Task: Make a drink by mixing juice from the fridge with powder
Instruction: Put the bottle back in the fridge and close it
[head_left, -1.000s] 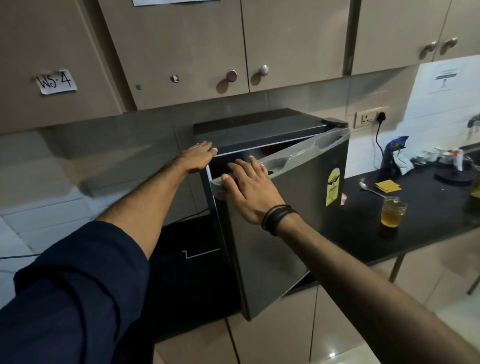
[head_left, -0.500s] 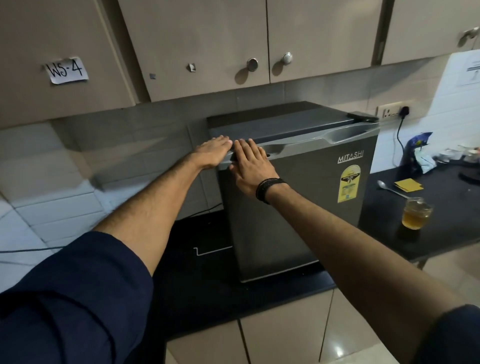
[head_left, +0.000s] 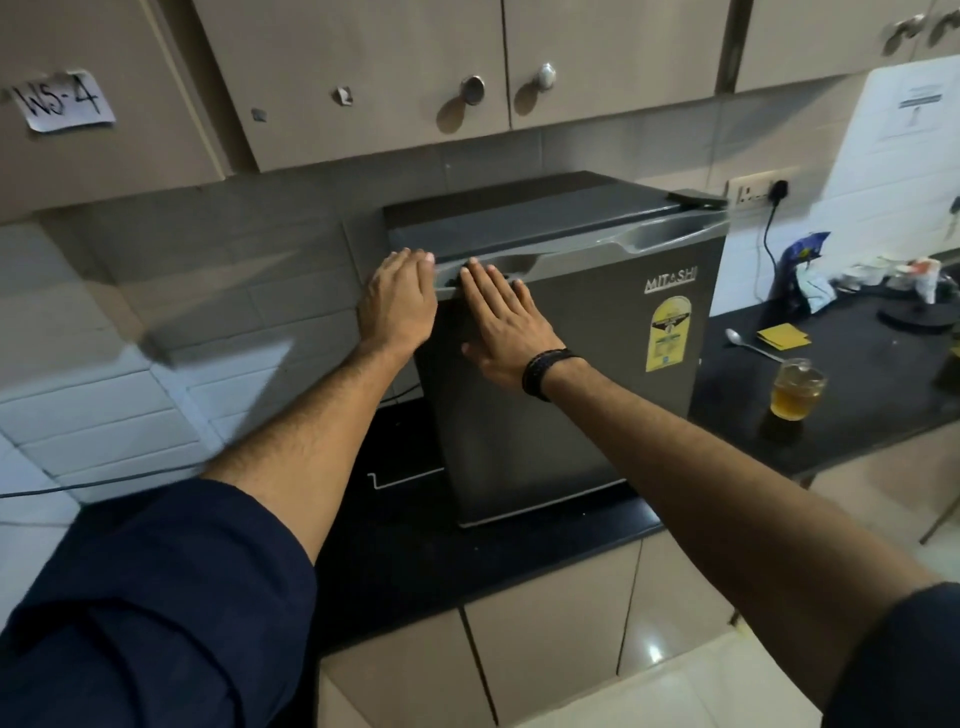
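Note:
A small grey fridge (head_left: 597, 395) stands on the black counter (head_left: 519, 561) with its door shut. My left hand (head_left: 399, 300) lies flat against the fridge's upper left corner. My right hand (head_left: 506, 325) presses flat on the door front just below the handle recess, fingers spread, holding nothing. To the right of the fridge a glass of amber juice (head_left: 794, 388) stands on the counter, with a spoon (head_left: 748, 344) and yellow sachets (head_left: 783, 336) behind it.
Wall cabinets (head_left: 363, 67) hang just above the fridge. A blue packet (head_left: 802, 270), cups and a round black base (head_left: 917, 314) crowd the far right of the counter. A plug and cord (head_left: 769, 223) run down the tiled wall. Base cabinets sit below.
The fridge door swung from ajar to fully shut under my right hand. My left hand stayed at the top left corner. The view shifted left, so the glass now sits further right.

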